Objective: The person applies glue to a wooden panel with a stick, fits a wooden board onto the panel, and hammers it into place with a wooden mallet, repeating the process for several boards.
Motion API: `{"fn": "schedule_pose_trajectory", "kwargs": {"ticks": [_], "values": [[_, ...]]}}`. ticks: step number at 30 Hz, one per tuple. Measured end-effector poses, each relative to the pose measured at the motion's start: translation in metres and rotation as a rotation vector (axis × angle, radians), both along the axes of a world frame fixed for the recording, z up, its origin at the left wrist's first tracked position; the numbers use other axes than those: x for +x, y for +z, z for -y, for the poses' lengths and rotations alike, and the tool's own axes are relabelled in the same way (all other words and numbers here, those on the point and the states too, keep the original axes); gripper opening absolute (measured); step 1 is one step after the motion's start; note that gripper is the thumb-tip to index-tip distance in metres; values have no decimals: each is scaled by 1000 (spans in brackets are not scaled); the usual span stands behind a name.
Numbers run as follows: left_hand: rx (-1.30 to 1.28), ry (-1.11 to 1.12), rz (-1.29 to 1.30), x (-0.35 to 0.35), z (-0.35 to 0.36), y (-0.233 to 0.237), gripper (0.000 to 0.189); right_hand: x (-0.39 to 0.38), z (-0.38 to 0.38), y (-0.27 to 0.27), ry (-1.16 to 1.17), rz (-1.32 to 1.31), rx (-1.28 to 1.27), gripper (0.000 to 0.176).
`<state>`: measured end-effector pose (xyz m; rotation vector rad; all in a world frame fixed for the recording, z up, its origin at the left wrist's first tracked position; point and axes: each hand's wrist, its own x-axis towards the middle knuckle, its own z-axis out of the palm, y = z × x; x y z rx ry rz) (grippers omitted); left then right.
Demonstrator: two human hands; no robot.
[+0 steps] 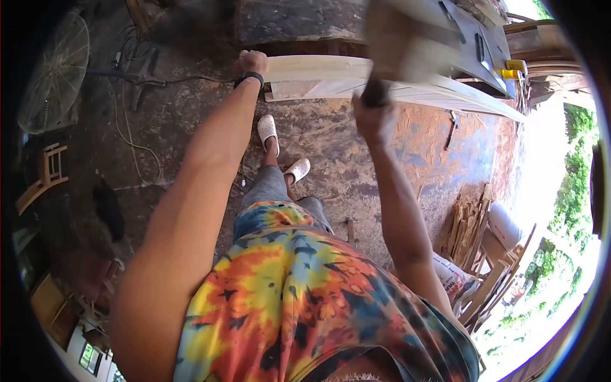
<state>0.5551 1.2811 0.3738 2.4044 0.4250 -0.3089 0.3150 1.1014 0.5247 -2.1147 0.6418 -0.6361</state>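
Note:
My left hand, with a dark band at the wrist, is closed on the left end of a long pale wooden piece. The piece runs to the right along the edge of a dark workbench. My right hand is wrapped round the dark handle of a mallet, raised above the wooden piece. The mallet's large head is blurred by motion and hides part of the piece and the bench.
Around me are a standing fan, loose cables, a wooden chair, scrap wood, a white sack and a tool on the floor. Yellow items sit at the bench's right end.

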Motion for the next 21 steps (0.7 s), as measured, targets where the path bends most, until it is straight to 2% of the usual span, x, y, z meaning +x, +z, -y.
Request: {"fn": "schedule_pose_trajectory", "kwargs": {"ticks": [1,2,3,5,6,7,8,10,13,14,15,17,18,19,20,21], "values": [[-4,14,64,-2,0,-8,38,-31,17,-70,59,-542,-156,37],[14,-2,69,-2,-2,-23,40,-37,25,-97,30,-928,186,34],[43,-39,85,4,-5,-51,41,-47,21,-84,23,-924,193,34],[92,-85,232,45,-19,-143,43,-38,26,-49,-6,-761,428,28],[140,-208,31,7,-8,-50,32,-52,38,-91,-31,-558,781,25],[87,-169,-4,-9,-4,-16,32,-67,20,-45,-59,-593,735,22],[62,-84,22,-4,-1,-15,32,-29,19,18,-36,-558,645,19],[67,-32,19,-3,0,-12,33,-22,35,53,22,-302,392,26],[78,18,21,3,4,-14,35,0,38,149,123,175,142,16],[83,30,14,2,4,-12,35,6,42,164,151,311,60,13],[51,32,6,2,4,-7,36,11,41,161,150,309,57,13],[112,-55,46,-4,3,-1,34,29,39,152,-5,563,-231,23],[172,-139,91,-4,1,1,33,19,53,99,31,399,-534,24],[183,-165,95,-2,1,0,35,12,46,26,-83,374,-341,31],[141,-128,61,-1,1,-4,37,-16,23,-7,-122,-184,-78,44],[98,-88,38,0,1,-7,39,-47,37,-95,-17,-574,33,35]]}}
